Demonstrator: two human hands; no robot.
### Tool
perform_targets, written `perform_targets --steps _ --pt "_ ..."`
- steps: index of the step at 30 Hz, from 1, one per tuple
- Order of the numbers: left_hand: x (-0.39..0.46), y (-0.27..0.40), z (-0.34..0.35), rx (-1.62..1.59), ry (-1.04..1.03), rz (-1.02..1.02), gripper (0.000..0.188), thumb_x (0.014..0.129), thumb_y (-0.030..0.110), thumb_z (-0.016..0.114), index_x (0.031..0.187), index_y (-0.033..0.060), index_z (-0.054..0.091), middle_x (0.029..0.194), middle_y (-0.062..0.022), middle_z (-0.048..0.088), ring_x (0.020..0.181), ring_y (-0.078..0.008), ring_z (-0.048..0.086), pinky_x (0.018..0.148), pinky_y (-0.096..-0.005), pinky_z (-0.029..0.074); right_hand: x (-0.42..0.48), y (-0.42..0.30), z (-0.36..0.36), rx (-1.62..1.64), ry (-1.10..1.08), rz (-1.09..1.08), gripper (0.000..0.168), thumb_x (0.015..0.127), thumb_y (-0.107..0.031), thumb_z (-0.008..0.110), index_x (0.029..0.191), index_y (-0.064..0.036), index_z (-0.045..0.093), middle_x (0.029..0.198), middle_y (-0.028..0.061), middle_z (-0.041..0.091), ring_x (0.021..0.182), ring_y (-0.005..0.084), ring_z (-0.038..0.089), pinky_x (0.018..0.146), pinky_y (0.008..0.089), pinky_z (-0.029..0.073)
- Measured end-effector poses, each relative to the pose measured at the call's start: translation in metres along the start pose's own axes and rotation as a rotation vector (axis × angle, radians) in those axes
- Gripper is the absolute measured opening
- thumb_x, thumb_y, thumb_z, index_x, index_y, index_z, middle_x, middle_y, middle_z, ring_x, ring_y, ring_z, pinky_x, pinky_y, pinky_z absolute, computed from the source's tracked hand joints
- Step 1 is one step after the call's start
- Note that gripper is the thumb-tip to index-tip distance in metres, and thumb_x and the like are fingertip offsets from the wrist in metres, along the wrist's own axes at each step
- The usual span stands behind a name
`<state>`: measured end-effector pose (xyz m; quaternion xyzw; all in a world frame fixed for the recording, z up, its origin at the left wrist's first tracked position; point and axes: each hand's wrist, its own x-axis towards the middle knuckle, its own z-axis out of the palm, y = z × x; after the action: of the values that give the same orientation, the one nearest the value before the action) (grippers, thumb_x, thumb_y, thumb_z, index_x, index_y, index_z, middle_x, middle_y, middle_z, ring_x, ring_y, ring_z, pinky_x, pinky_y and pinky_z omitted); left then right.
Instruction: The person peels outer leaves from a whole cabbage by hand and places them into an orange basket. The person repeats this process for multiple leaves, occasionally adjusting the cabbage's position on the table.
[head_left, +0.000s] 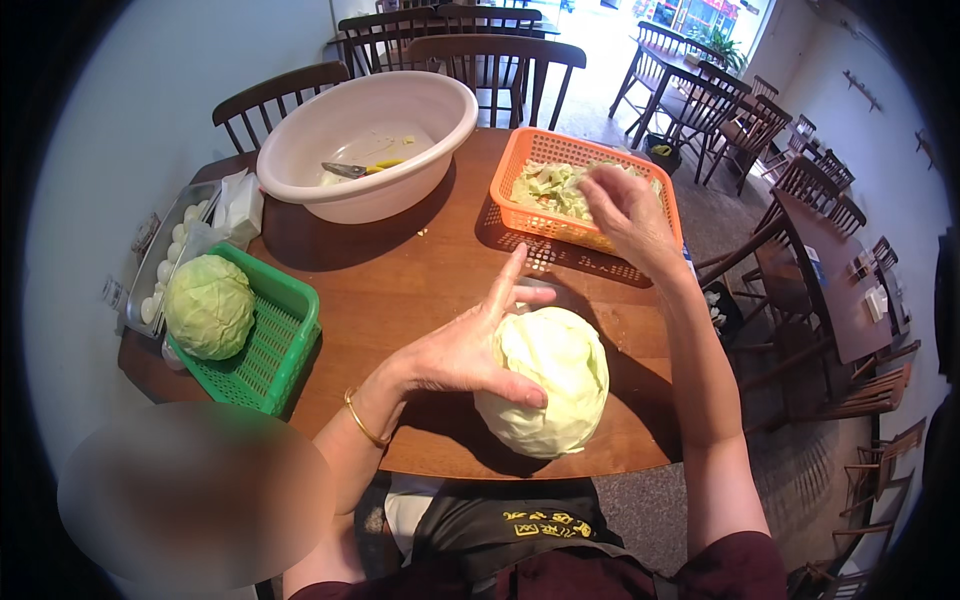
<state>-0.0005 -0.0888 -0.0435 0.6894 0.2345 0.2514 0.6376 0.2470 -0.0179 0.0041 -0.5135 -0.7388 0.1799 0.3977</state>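
Note:
A whole pale green cabbage (559, 382) rests at the table's near edge. My left hand (480, 352) grips its left side, thumb across the front and index finger pointing away. Over the near right part of an orange plastic basket (517, 214) hovers my right hand (634, 217), its fingers bent together; whether anything is between them cannot be seen. Torn cabbage leaves (551, 184) lie in that basket, partly hidden by the right hand.
Scissors with yellow handles (360, 169) lie in a large white basin (367, 199). At left, a green plastic basket (292, 360) holds another cabbage (210, 307), beside a metal tray of white eggs (165, 270). Wooden chairs (495, 49) stand beyond the wooden table (360, 300).

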Motion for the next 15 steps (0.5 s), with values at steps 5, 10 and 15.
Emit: perform_targets --steps 5,10,15 --pt "0.004 -0.007 -0.017 -0.122 0.002 -0.109 0.127 0.066 0.033 0.087 0.160 0.0072 0.007 0.145 -0.0188 0.044 0.136 -0.0272 0.041 0.118 -0.0374 0.028 -0.004 0.011 -0.008 -0.464 0.156 -0.112 0.029 0.095 -0.022 0.065 0.109 0.003 0.071 0.082 0.0163 0.066 0.083 0.0294 0.065 0.082 0.0442 0.051" --pt "0.001 0.000 -0.024 -0.175 0.022 -0.056 0.095 0.071 0.032 0.081 0.152 0.0036 0.038 0.145 -0.0150 0.047 0.134 -0.0235 0.046 0.115 -0.0358 0.034 -0.010 -0.020 -0.012 -0.282 -0.110 -0.109 0.019 0.091 -0.007 0.066 0.108 0.001 0.069 0.089 0.0117 0.067 0.077 0.0242 0.065 0.069 0.0325 0.051" --pt "0.001 0.002 -0.020 -0.187 -0.057 -0.049 0.089 0.077 0.029 0.079 0.150 0.0014 0.038 0.141 -0.0139 0.052 0.129 -0.0224 0.050 0.112 -0.0357 0.036 -0.016 -0.021 -0.014 -0.243 -0.159 -0.154 0.024 0.089 -0.017 0.071 0.104 0.001 0.068 0.083 0.0136 0.066 0.075 0.0218 0.064 0.065 0.0352 0.050"
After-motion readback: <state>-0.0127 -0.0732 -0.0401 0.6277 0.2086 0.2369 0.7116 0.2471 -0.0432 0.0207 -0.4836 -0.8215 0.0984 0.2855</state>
